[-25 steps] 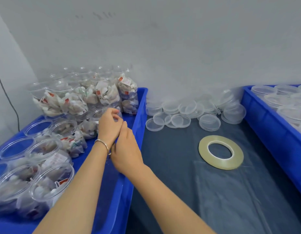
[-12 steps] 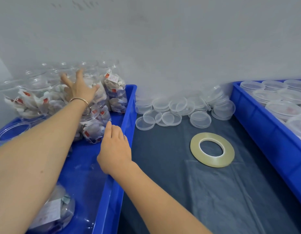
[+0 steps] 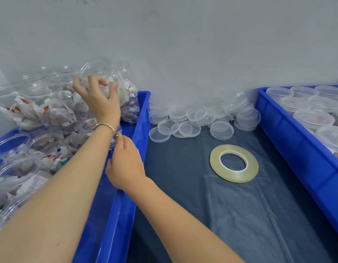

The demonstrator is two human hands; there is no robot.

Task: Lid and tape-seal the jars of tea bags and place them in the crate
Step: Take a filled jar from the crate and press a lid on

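Note:
My left hand (image 3: 100,99) reaches over the left blue crate (image 3: 141,118) and grips a clear open jar of tea bags (image 3: 97,70) at the top of the stacked pile; the jar is blurred. Several more open jars of tea bags (image 3: 18,173) fill that crate. My right hand (image 3: 124,162) is inside the crate's right rim, just below my left wrist. Its fingers are curled toward a jar half hidden under the wrist, and whether they hold it is unclear. A roll of clear tape (image 3: 214,164) lies flat on the dark mat.
Several loose clear lids (image 3: 189,129) are heaped against the wall between the crates. The right blue crate (image 3: 297,141) holds several lidded jars (image 3: 314,118). A grey wall closes off the back. Dark plastic sheeting (image 3: 240,215) covers the table.
My left hand has closed around a top jar in the pile. My right hand has left the crate rim and moved forward into the crate under my left wrist.

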